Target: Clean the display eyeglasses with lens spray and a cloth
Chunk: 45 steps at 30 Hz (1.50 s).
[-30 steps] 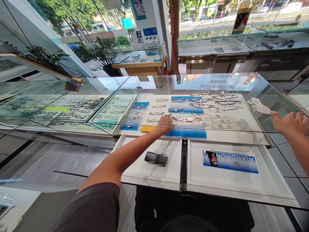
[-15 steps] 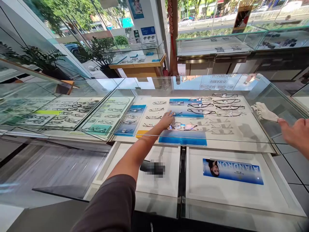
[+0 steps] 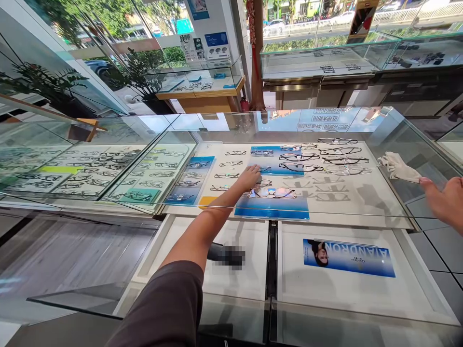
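Observation:
My left hand [image 3: 249, 177] reaches inside the glass display case [image 3: 383, 126], fingers spread flat over the white tray [image 3: 361, 202]. Its fingertips touch a thin pair of glasses [image 3: 265, 183] at the edge of a blue card [image 3: 277, 166]. Just in front lies a pair with tinted lenses [image 3: 272, 193] on another blue card [image 3: 272, 208]. It grips nothing that I can see. My right hand [image 3: 444, 201] rests on the case's right glass edge, fingers apart, a short way from a crumpled white cloth [image 3: 397, 167].
Rows of glasses [image 3: 325, 156] fill the tray's far half. Below the case, two pulled-out white drawers hold a dark object [image 3: 217, 250] and a blue poster [image 3: 349, 258]. More cases stand to the left [image 3: 90, 168] and behind [image 3: 325, 62].
My left hand slid farther into the case, from beside the tinted pair up to the blue card's edge. My right hand drew back to the right. The view moved closer over the case.

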Each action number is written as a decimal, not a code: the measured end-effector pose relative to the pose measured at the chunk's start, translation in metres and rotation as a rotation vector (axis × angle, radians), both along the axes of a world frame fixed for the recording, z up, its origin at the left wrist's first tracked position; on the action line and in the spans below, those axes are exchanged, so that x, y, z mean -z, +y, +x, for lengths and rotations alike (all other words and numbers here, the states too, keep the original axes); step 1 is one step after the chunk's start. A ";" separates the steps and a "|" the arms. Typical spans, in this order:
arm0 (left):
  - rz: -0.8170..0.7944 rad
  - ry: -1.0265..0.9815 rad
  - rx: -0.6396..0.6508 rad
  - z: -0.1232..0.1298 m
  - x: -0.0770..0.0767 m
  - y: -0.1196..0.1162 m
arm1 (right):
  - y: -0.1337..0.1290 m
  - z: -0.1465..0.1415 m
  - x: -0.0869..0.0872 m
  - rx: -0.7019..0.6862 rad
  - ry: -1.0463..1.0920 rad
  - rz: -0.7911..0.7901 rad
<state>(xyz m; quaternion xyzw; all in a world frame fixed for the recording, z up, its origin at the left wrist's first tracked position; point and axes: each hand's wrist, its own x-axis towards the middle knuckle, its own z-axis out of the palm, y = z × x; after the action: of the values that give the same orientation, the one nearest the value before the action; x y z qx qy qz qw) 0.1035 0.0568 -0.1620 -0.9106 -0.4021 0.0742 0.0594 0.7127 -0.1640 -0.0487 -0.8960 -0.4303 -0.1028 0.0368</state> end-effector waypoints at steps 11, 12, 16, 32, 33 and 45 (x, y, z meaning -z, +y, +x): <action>0.059 -0.027 -0.137 0.013 -0.001 -0.005 | 0.002 -0.014 -0.011 0.049 0.134 0.046; 0.068 -0.032 -0.147 0.013 0.000 -0.004 | 0.002 -0.014 -0.011 0.048 0.137 0.046; 0.105 -0.045 -0.178 0.013 0.004 -0.001 | 0.002 -0.017 -0.013 0.038 0.144 0.045; 0.093 -0.032 -0.242 0.016 -0.011 -0.011 | 0.004 -0.025 -0.013 0.021 0.149 0.056; 0.086 -0.039 -0.244 0.015 -0.015 -0.014 | 0.004 -0.025 -0.013 0.023 0.149 0.060; -0.073 -0.178 -0.188 -0.011 -0.082 -0.141 | 0.010 -0.031 -0.015 0.001 0.217 0.104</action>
<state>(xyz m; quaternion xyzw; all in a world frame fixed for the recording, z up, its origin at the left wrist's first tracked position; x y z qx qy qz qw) 0.0924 -0.0842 -0.0796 -0.8734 -0.4865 0.0128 -0.0170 0.6814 -0.1541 -0.0337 -0.8991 -0.4173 -0.0274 0.1294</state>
